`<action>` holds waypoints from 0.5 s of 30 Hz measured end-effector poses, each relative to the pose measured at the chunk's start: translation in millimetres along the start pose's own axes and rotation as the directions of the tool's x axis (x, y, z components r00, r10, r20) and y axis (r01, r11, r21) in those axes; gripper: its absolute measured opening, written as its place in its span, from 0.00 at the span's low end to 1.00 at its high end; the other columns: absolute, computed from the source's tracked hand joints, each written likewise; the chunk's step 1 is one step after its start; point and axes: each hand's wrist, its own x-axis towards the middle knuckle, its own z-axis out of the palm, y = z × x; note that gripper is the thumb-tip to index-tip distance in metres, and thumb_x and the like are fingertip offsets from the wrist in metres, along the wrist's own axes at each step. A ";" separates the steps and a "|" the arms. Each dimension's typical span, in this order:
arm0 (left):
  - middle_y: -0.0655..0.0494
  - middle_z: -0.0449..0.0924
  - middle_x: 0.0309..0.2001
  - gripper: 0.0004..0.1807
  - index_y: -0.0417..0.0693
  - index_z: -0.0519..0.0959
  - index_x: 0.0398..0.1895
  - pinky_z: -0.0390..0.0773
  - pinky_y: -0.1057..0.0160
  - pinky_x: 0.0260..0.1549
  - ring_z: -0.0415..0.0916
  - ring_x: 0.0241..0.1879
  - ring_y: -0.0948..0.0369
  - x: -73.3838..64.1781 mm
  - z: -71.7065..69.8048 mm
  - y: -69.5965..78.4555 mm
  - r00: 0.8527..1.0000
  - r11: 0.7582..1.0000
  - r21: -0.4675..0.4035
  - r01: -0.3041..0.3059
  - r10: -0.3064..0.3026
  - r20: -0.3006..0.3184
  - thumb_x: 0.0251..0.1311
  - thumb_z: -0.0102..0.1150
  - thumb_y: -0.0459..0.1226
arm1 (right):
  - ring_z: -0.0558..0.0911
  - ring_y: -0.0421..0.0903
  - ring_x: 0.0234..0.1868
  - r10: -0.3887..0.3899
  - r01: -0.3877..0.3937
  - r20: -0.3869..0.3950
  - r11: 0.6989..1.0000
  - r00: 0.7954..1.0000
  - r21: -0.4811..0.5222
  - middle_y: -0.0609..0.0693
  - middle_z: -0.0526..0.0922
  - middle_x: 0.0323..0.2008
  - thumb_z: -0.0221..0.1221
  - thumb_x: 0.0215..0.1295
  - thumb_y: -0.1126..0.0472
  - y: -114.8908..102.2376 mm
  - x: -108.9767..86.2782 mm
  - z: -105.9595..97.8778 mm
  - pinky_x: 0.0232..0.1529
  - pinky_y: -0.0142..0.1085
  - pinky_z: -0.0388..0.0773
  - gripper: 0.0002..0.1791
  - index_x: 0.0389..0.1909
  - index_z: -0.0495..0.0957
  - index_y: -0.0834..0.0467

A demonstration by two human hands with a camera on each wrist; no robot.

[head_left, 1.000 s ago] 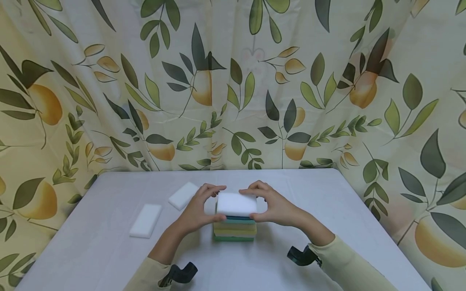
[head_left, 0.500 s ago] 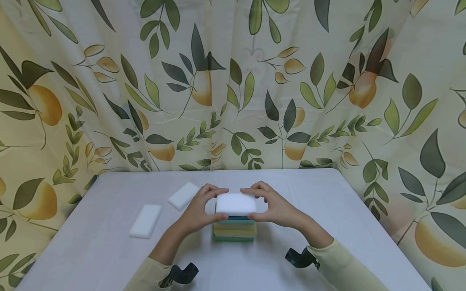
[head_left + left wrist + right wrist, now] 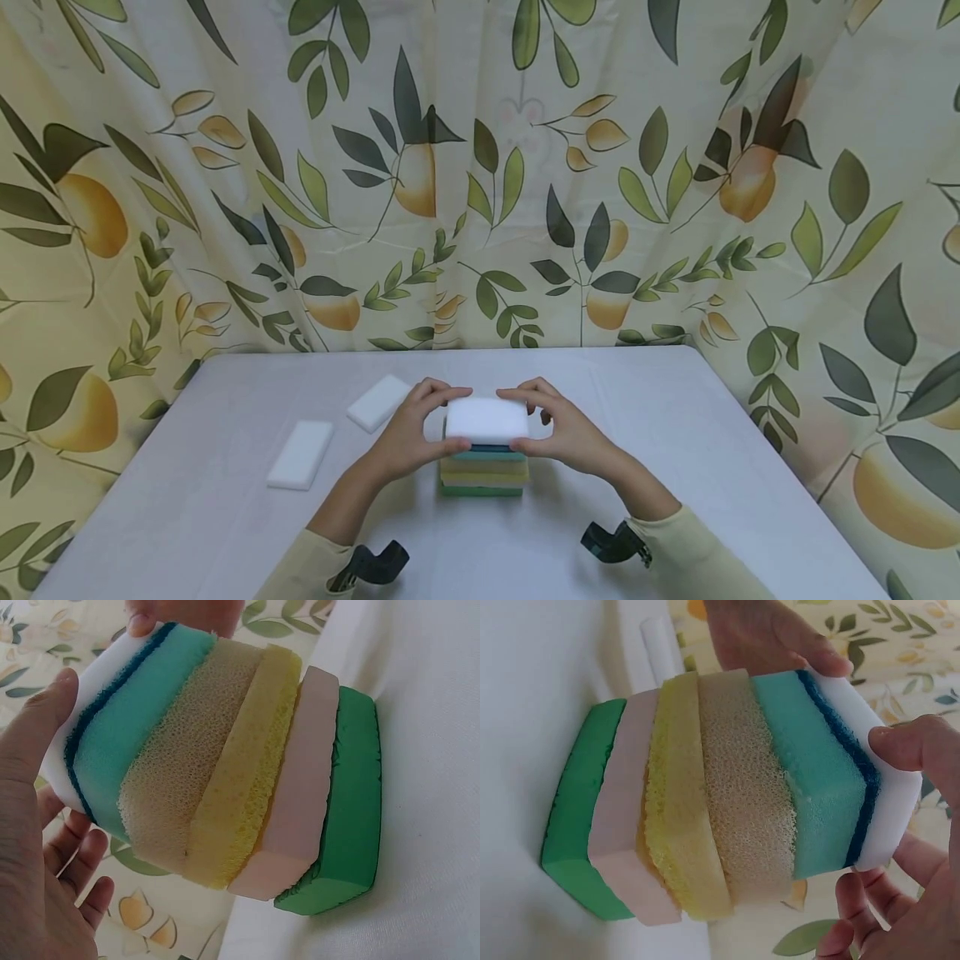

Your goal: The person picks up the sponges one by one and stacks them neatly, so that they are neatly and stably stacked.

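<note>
A stack of sponges stands on the table: a green sponge point(image 3: 352, 802) at the bottom, then a pink sponge point(image 3: 300, 780), a yellow sponge point(image 3: 244, 780), a coarse beige sponge point(image 3: 184, 757) and a teal sponge point(image 3: 817, 795) with a dark blue scouring layer. On top lies a white sponge point(image 3: 487, 420), its upper edge looking rounded. My left hand point(image 3: 414, 429) holds this white sponge at its left end, thumb on the near side and fingers at the far side. At its right end my right hand point(image 3: 566, 429) pinches it the same way.
Two more white sponges lie flat to the left, one sponge point(image 3: 300, 455) nearer and another sponge point(image 3: 377, 403) behind my left hand. The white-covered table point(image 3: 637, 392) ends at a patterned curtain point(image 3: 480, 250). Black wrist cameras sit at both sleeves.
Both hands' fingertips have shifted slightly inward along the white sponge, whose upper edge now looks rounder. My right forearm has drawn a little inward and lower. The stack stays in place.
</note>
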 end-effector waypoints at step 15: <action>0.59 0.70 0.51 0.34 0.59 0.76 0.64 0.69 0.39 0.55 0.68 0.55 0.58 -1.2 -0.6 1.6 1.000 1.000 -0.005 0.010 -0.010 -0.001 0.51 0.74 0.48 | 0.68 0.49 0.48 0.030 -0.026 -0.062 0.998 0.998 0.056 0.47 0.74 0.54 0.72 0.54 0.51 8.4 -0.5 4.6 0.43 0.35 0.69 0.34 0.63 0.75 0.49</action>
